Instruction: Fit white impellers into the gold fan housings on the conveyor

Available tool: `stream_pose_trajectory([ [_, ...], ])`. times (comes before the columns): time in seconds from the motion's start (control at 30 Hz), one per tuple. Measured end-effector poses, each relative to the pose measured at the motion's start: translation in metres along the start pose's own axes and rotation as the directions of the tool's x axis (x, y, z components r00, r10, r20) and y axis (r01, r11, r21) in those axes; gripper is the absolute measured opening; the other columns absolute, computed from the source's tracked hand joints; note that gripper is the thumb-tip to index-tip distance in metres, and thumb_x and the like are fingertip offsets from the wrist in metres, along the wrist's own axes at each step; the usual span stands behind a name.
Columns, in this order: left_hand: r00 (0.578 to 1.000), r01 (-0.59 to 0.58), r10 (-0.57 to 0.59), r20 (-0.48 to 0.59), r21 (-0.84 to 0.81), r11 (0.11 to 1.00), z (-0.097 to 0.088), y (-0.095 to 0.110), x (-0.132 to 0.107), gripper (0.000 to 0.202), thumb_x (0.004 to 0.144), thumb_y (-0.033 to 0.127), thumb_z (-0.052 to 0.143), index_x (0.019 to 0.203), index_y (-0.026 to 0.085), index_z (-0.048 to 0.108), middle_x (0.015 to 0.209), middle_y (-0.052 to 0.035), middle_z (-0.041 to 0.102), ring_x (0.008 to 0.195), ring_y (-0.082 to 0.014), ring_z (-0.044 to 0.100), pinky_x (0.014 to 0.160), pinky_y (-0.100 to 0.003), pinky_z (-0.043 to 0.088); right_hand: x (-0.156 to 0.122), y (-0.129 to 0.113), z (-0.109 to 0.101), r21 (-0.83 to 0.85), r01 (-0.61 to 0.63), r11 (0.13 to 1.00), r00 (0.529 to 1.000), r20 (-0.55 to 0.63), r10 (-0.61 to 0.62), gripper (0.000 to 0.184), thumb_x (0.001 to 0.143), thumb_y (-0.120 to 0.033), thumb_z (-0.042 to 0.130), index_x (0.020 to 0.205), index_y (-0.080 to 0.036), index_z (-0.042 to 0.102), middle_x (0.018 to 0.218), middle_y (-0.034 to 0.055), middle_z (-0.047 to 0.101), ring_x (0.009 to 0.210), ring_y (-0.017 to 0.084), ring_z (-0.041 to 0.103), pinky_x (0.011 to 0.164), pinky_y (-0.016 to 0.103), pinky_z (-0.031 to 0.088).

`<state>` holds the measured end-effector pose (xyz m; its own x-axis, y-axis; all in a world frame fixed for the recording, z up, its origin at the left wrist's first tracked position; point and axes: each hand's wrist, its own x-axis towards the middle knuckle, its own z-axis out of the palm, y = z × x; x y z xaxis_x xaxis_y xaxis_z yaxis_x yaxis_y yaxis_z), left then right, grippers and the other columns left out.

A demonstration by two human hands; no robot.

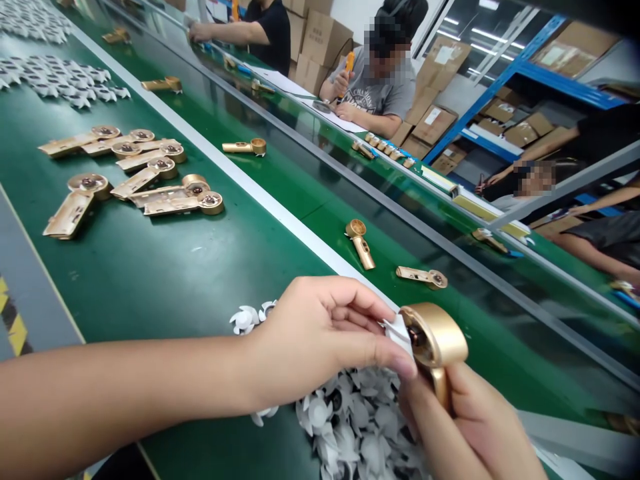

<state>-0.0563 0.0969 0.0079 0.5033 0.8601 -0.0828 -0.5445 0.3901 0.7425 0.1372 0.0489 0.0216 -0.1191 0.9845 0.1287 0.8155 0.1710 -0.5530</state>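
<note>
Green belt (165, 280) carries a cluster of gold fan bodies (135, 173) at far left and a heap of white blades (350, 427) beneath the hands. Right hand (470, 427) is clamped around a gold fan body (435, 340), handle down, head up. Left hand (320, 340), fingers together, pinches a white blade (399, 331) against the head's left face.

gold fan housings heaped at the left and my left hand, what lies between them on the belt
In the head view, only bare green belt separates the gold housings from the left hand; two white fan blades sit against the hand.
</note>
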Motion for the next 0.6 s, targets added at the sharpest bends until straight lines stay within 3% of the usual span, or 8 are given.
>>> stream_pose_trajectory([
  [0.07,0.999,0.02,-0.019,0.029,-0.057,0.998,0.0,0.001,0.001,0.023,0.072,0.008,0.084,0.089,0.018,0.071,0.075,0.0021,0.079,0.075,-0.0104,0.076,0.077,-0.018,0.06,-0.001,0.001,0.0,-0.03,0.023,0.999,1.0,-0.001,-0.023,0.031,0.099,-0.038,0.048,0.072,-0.023,0.052,0.056,-0.0014,0.052,0.047,0.013,0.051,0.045,0.023,0.044],
  [0.23,0.997,0.06,-0.054,0.049,-0.132,0.989,-0.001,0.002,0.005,0.021,0.072,0.007,0.084,0.086,0.015,0.071,0.073,0.0007,0.078,0.073,-0.0093,0.075,0.074,-0.017,0.059,0.001,0.008,-0.001,-0.183,0.237,0.954,0.97,-0.009,-0.243,0.015,0.095,-0.027,0.048,0.082,-0.024,0.053,0.05,-0.0053,0.042,0.038,0.012,0.04,0.038,0.023,0.036],
  [0.4,0.994,0.106,-0.102,0.035,-0.13,0.986,-0.005,-0.002,0.008,0.024,0.068,0.008,0.086,0.083,0.014,0.068,0.075,-0.0011,0.077,0.073,-0.0106,0.074,0.075,-0.021,0.058,0.004,0.009,-0.001,-0.307,0.277,0.91,0.957,0.007,-0.289,0.009,0.092,-0.021,0.049,0.094,-0.022,0.057,0.055,-0.0052,0.042,0.041,0.013,0.042,0.038,0.023,0.036],
  [0.47,0.992,0.124,-0.123,0.018,-0.099,0.987,-0.006,-0.002,0.009,0.029,0.065,0.009,0.089,0.084,0.014,0.066,0.075,-0.0005,0.075,0.072,-0.0107,0.072,0.074,-0.022,0.057,0.003,0.004,0.001,-0.274,0.283,0.919,0.958,0.029,-0.286,0.009,0.092,-0.021,0.048,0.094,-0.021,0.057,0.055,-0.0053,0.043,0.041,0.013,0.041,0.039,0.023,0.036],
  [0.6,0.988,0.143,-0.147,0.041,0.09,0.986,-0.011,0.002,0.011,0.06,0.063,0.016,0.091,0.114,0.025,0.059,0.08,0.0051,0.07,0.061,-0.0084,0.064,0.062,-0.021,0.05,-0.003,-0.011,0.009,-0.018,0.192,0.981,0.974,0.128,-0.188,0.016,0.096,-0.027,0.045,0.083,-0.022,0.053,0.061,-0.0023,0.051,0.05,0.013,0.051,0.048,0.024,0.043],
])
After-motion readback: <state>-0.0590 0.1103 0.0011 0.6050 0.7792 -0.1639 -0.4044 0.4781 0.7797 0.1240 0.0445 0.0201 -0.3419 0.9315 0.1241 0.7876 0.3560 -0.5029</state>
